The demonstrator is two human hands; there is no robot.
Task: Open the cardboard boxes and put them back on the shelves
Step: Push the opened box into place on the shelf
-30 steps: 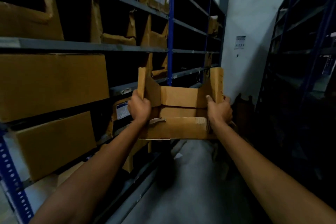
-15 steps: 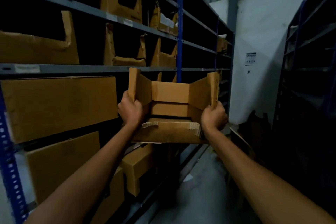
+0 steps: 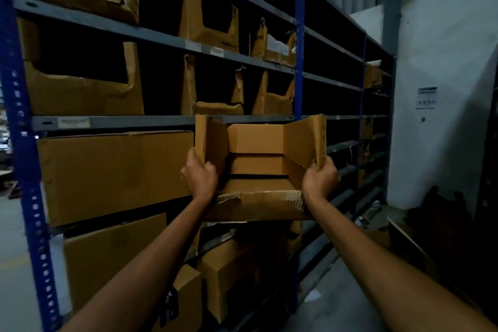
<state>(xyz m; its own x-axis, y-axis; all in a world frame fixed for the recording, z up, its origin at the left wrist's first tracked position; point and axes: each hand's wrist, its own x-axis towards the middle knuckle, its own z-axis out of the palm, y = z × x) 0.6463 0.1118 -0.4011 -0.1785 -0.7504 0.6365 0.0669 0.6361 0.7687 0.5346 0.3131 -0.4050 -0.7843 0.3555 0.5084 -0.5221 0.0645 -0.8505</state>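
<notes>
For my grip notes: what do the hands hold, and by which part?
Both hold one opened cardboard box: the left hand grips its left side wall, the right hand its right side wall.

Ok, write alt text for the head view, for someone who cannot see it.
A left hand and a right hand hold an opened cardboard box by its upright side flaps before a blue-posted metal rack. Its shelves carry closed boxes and cut-open boxes.
</notes>
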